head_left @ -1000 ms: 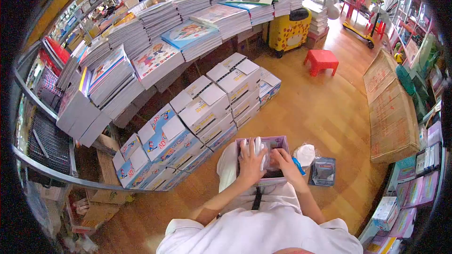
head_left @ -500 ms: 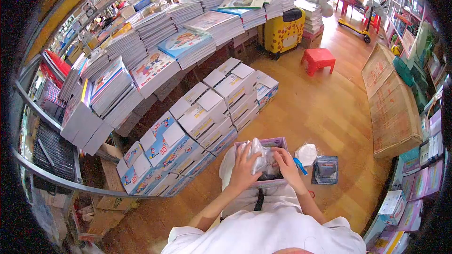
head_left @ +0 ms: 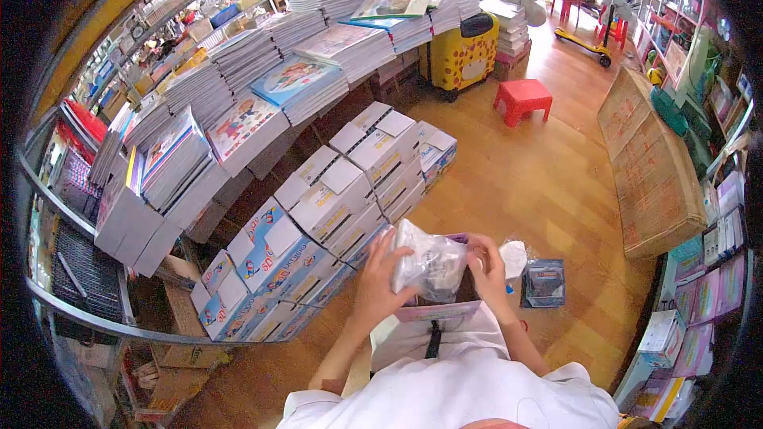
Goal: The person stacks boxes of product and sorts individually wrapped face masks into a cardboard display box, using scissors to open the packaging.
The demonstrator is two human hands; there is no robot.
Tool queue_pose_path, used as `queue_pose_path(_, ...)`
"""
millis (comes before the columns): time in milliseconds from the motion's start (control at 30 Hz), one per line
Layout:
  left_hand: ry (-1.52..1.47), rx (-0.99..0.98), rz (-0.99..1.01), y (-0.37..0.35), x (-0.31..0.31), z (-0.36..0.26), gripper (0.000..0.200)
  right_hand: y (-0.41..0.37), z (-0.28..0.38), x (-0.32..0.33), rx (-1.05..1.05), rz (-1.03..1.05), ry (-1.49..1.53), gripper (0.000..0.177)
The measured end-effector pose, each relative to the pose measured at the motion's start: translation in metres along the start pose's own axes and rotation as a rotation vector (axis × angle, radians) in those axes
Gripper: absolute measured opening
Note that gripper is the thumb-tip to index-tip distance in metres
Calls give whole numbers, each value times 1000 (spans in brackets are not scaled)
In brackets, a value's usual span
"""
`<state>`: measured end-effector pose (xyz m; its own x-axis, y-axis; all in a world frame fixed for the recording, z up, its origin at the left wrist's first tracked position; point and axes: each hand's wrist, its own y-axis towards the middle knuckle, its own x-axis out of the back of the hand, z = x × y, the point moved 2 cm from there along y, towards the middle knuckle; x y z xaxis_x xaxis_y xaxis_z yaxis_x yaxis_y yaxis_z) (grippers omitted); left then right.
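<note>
A clear plastic bag with whitish contents (head_left: 433, 264) is held above an open box. My left hand (head_left: 380, 278) is wrapped round its left side. At its right edge, my right hand (head_left: 486, 274) has its fingers bent against the plastic; what they pinch is too small to tell. The purple-edged box (head_left: 441, 313) rests on my lap below, its inside mostly hidden by the bag. Right of my right hand, a white round bundle (head_left: 513, 257) and a dark square clear-topped package (head_left: 545, 283) lie on the wooden floor.
Stacked white and blue boxes (head_left: 318, 199) stand at the left, below a long row of book piles (head_left: 298, 79). A red stool (head_left: 523, 100) and yellow suitcase (head_left: 461, 56) are ahead. A large cardboard carton (head_left: 648, 167) and shelves line the right.
The bag has been lifted up out of the box and spread wider between my hands. My left hand has moved left with it. The view has shifted slightly.
</note>
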<state>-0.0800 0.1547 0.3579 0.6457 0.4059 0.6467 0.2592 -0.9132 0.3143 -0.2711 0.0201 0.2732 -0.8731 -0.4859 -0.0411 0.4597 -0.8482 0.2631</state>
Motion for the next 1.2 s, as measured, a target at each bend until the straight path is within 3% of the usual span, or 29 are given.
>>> queue_pose_path(67, -71, -35, -43, 2, 15, -4, 60, 2, 9, 5, -42, -18, 97, 51)
queue_pose_path(100, -148, -38, -69, 2, 22, -5, 60, 0, 14, 9, -81, 15, 20, 71)
queue_pose_path(300, -450, -140, -165, 0, 43, -43, 59, -4, 41, 5, -322, 242, 347, 121)
queue_pose_path(367, -595, -211, -150, -2, 38, -52, 58, -5, 60, 6, -295, 284, 406, 124)
queue_pose_path(533, -509, -407, -205, -19, 21, -55, 55, -10, 110, 14, -240, 365, 562, 131)
queue_pose_path(567, -523, -431, -230, -26, 13, -55, 53, -15, 104, 18, -131, 431, 558, 113)
queue_pose_path(633, -573, -512, -162, -48, -13, -29, 54, -34, 103, 18, -258, 252, 810, 120)
queue_pose_path(733, -619, -257, 13, -96, -35, -19, 47, -59, 84, 39, -239, 393, 730, 137)
queue_pose_path(767, -749, -75, 55, -104, -46, -11, 47, -69, 77, 43, -251, 407, 611, 144)
queue_pose_path(800, -744, -37, 47, -113, -52, -6, 46, -78, 70, 45, -263, 430, 495, 150)
queue_pose_path(833, -739, 0, 40, -123, -59, -2, 46, -79, 67, 41, -297, 451, 470, 144)
queue_pose_path(900, -506, -190, -28, -136, -62, 6, 44, -82, 60, 35, -365, 493, 418, 132)
queue_pose_path(933, -415, -260, -59, -143, -63, 10, 44, -83, 50, 34, -271, 548, 354, 123)
queue_pose_path(1000, -341, -304, -86, -156, -65, 17, 42, -90, 45, 27, -304, 567, 313, 110)
queue_pose_path(1100, -339, -267, -39, -194, -75, 53, 41, -101, 23, 22, -222, 654, 109, 94)
queue_pose_path(1200, -318, -109, 93, -237, -101, 104, 39, -109, 5, 17, -76, 707, -172, 81)
